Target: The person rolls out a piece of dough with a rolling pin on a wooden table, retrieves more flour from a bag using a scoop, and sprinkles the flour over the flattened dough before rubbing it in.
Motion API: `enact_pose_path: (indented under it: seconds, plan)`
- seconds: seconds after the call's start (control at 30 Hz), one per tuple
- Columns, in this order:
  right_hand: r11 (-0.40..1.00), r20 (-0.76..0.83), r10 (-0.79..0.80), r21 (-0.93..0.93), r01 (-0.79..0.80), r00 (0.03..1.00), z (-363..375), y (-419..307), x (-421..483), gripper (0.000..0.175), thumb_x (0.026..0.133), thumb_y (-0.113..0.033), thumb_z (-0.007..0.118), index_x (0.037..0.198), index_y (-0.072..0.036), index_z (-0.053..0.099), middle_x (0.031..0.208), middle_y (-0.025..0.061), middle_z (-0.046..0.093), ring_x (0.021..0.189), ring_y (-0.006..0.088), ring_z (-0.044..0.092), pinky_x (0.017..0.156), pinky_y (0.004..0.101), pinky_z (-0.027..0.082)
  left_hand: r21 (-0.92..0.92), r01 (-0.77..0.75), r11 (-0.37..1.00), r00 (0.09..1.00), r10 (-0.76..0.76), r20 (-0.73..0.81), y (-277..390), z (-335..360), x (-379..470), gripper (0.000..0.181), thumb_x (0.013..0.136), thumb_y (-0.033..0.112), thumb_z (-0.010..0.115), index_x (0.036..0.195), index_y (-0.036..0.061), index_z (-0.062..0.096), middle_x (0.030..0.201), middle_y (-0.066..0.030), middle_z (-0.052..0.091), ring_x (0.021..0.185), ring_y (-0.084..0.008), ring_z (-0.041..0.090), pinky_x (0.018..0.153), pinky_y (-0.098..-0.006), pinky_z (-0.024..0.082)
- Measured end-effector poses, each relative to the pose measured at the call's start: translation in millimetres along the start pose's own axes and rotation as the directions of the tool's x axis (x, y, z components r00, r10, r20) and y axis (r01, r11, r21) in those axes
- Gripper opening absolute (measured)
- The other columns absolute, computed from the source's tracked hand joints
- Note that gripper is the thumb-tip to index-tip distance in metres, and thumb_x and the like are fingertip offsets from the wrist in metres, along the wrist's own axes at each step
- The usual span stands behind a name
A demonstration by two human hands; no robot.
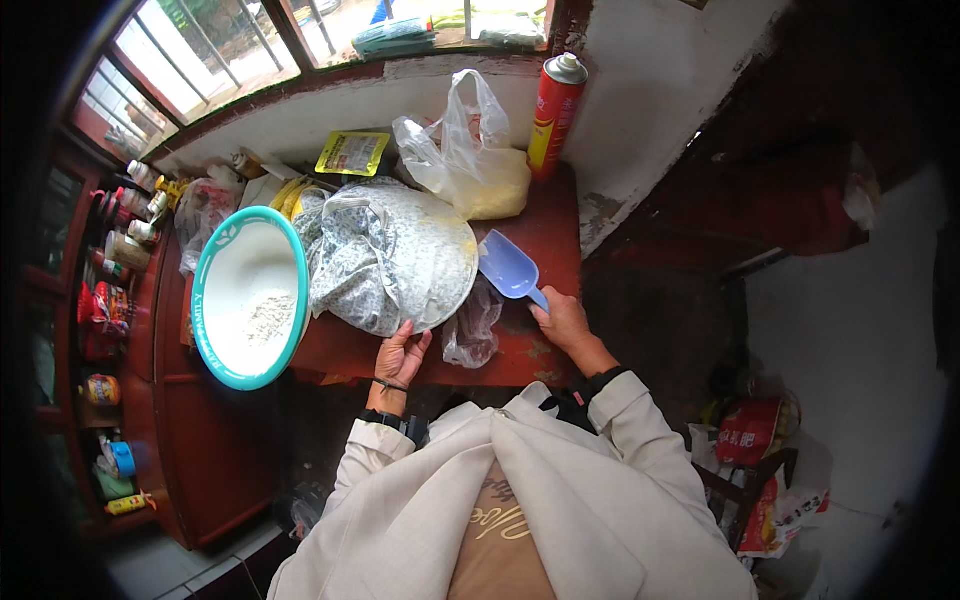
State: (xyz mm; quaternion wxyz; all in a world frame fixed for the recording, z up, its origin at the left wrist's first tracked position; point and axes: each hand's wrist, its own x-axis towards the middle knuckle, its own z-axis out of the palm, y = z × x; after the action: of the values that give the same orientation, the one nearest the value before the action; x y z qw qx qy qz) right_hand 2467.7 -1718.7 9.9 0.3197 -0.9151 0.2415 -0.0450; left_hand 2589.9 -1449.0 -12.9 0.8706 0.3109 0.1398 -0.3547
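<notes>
My right hand point(562, 319) grips the handle of a blue plastic scoop point(511, 264) at the right of the red table. The scoop's bowl faces up and looks empty. At the near edge of a floral cloth sun hat point(427, 240), my left hand point(401, 360) pinches the brim with thumb and fingers. The hat lies across the middle of the table, its fabric bunched toward the left. Left of it, a white basin point(244, 255) with a turquoise rim sits tilted in view and holds a heap of white flour-like powder point(270, 319).
A crumpled clear plastic bag point(472, 330) lies on the red table point(540, 360) between my hands. Behind the hat stand a knotted plastic bag point(487, 176) with pale yellow contents, a red spray can point(556, 112) and a yellow packet point(352, 153). A wooden cabinet point(210, 450) with jars is at left.
</notes>
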Motion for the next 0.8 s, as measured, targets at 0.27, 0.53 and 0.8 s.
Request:
enact_pose_path:
  seconds: [0.27,0.53,0.8]
  plan:
    - [0.998,-0.009,0.027,0.055,-0.026,1.000,16,-21,-1,0.024,0.078,-0.028,0.059,0.085,-0.006,0.049,0.074,0.0220,0.060,0.073,0.0422,0.058,0.065,0.0511,0.045,0.239,-0.221,0.946,0.975,0.219,0.035,-1,36,-44,0.026,0.083,0.000,0.057,0.107,0.0099,0.055,0.100,-0.0030,0.061,0.089,-0.0164,0.060,0.071,-0.0340,0.054]
    - [0.987,-0.066,0.046,0.155,-0.035,0.997,22,-10,-8,0.025,0.078,-0.026,0.060,0.085,-0.005,0.049,0.077,0.0229,0.060,0.076,0.0430,0.058,0.066,0.0511,0.045,0.436,-0.377,0.817,0.924,0.366,0.114,-12,60,-65,0.022,0.081,-0.002,0.059,0.102,0.0054,0.059,0.097,-0.0052,0.062,0.084,-0.0165,0.061,0.066,-0.0325,0.056]
    - [0.983,-0.059,0.084,0.171,-0.073,0.995,8,-8,-24,0.023,0.078,-0.025,0.060,0.086,-0.005,0.049,0.076,0.0222,0.060,0.076,0.0406,0.059,0.067,0.0498,0.045,0.745,-0.551,0.376,0.797,0.503,0.335,-30,97,-79,0.019,0.080,0.003,0.063,0.099,-0.0020,0.061,0.100,-0.0085,0.062,0.084,-0.0139,0.060,0.068,-0.0281,0.051]
